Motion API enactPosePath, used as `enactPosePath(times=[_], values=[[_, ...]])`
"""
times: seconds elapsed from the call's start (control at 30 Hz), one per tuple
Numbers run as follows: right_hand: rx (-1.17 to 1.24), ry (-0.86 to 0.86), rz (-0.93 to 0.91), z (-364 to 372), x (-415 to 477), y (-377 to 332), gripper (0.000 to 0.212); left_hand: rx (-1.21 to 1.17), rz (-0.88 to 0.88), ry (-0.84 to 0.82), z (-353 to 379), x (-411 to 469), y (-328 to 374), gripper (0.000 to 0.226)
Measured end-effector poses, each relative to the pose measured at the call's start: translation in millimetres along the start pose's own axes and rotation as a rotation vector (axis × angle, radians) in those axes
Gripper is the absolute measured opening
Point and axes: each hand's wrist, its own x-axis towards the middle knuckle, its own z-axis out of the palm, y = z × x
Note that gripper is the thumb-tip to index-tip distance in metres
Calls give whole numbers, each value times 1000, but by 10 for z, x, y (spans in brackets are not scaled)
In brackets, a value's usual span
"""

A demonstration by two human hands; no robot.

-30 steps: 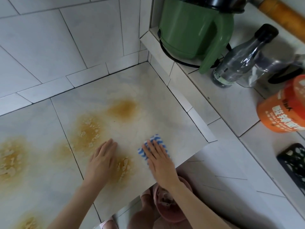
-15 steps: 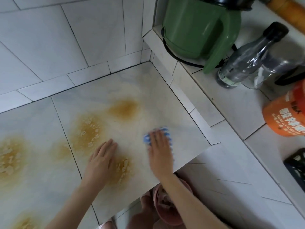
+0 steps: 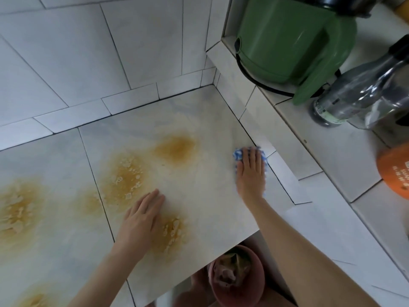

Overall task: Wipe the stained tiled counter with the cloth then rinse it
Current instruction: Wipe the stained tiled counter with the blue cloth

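The tiled counter (image 3: pixel 208 120) carries several yellow-brown stains (image 3: pixel 174 148), the nearest beside my left hand. My right hand (image 3: pixel 251 173) lies flat on a blue-and-white cloth (image 3: pixel 238 154), pressing it against the counter near the raised right ledge; only the cloth's far edge shows past my fingers. My left hand (image 3: pixel 141 218) rests palm down on the counter, fingers together, holding nothing, at the edge of a crusted stain (image 3: pixel 171 234).
A raised tiled ledge (image 3: pixel 285 165) on the right holds a green kettle (image 3: pixel 287 38), a clear bottle (image 3: pixel 358 91) and an orange tub (image 3: pixel 394 171). White wall tiles (image 3: pixel 88 52) rise behind. Below the counter's front edge sits a pink bin (image 3: pixel 236 273).
My right hand has slid the cloth away from me and to the right, up to the raised ledge. My left hand has stayed in place.
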Motion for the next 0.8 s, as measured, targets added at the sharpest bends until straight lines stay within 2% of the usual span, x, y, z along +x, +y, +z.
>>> enactPosePath(times=[0.03, 0.2, 0.37, 0.43, 0.53, 0.67, 0.73, 0.8], values=[[19, 1, -18, 32, -6, -196, 59, 5, 7, 2, -2, 2, -6, 55], [70, -32, -394, 248, -543, -950, 51, 45, 44, 7, -32, -12, -30, 50], [-67, -124, -658, 206, -775, -624, 51, 54, 49, -3, -33, -12, -50, 49], [-76, -125, -577, 166, -523, -327, 54, 54, 54, -2, -33, -8, -54, 51], [-101, -78, -331, 60, -58, -5, 60, 52, 49, -6, -14, -15, -62, 59], [-152, -18, -110, 55, 392, -173, 58, 13, 45, 0, -5, -3, -82, 57], [-93, 0, -80, 105, 494, -521, 63, -2, 55, 8, -17, 14, -96, 52], [-62, -11, -202, 202, 447, -941, 63, -50, 67, 29, -43, 28, -113, 46]])
